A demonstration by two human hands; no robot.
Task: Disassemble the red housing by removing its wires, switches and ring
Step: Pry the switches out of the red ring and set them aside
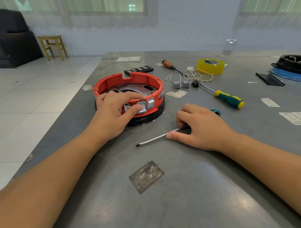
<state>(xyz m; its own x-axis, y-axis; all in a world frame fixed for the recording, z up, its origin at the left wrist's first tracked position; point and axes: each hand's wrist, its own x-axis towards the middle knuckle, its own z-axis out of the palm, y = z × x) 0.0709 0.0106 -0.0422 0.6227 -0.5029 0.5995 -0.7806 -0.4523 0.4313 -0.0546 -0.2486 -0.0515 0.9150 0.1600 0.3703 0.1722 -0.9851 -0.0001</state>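
The left hand (pixel 111 112) pinches a rocker switch (pixel 142 107) on the red housing (pixel 127 85) to free it, while the right hand (pixel 199 127), fingers curled, pins a flathead screwdriver (pixel 158 137) to the bench (pixel 167 191) beside the housing.

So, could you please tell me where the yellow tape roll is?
The yellow tape roll sits far right on the table, beyond the loose wires.

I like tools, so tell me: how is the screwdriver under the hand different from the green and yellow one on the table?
The screwdriver under the right hand has its handle mostly covered by the hand, only a teal tip showing; the green and yellow screwdriver lies untouched, handle fully visible. The first points its flat tip toward the near left; the second points its tip away, toward the grey switches. Both have bare metal shafts and lie flat on the grey table.
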